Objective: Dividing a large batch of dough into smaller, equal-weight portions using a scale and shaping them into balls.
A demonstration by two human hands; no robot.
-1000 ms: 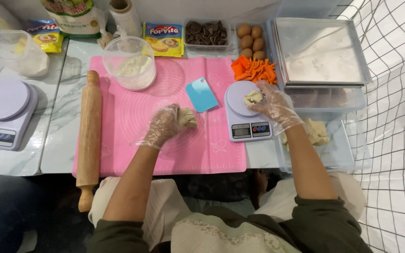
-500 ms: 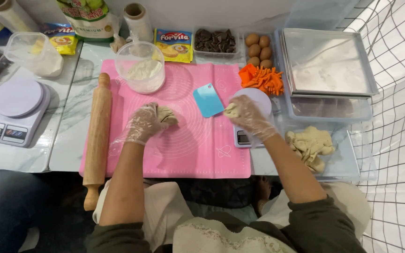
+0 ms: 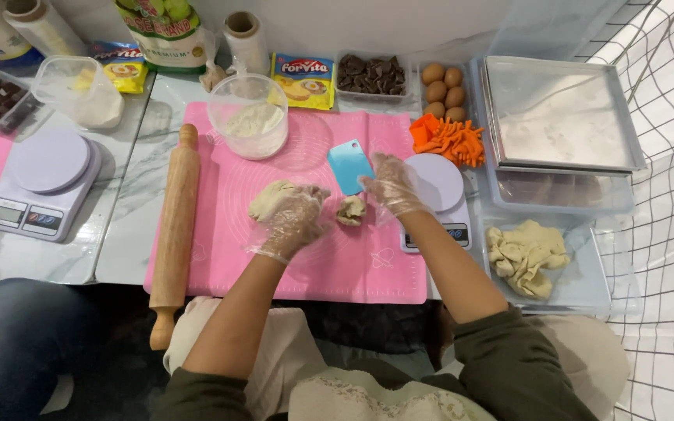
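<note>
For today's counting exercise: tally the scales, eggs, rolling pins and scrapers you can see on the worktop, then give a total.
Scales: 2
Eggs: 5
Rolling pin: 1
Scraper: 1
Total: 9

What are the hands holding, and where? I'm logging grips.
Left hand grips a dough lump by its right end; right hand pinches a small dough piece at its top.

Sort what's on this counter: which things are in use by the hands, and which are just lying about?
In use: left hand on a dough ball; right hand at a small dough piece; pink mat.

Lying about: rolling pin, blue scraper, flour bowl, eggs, baking tray, left scale.
</note>
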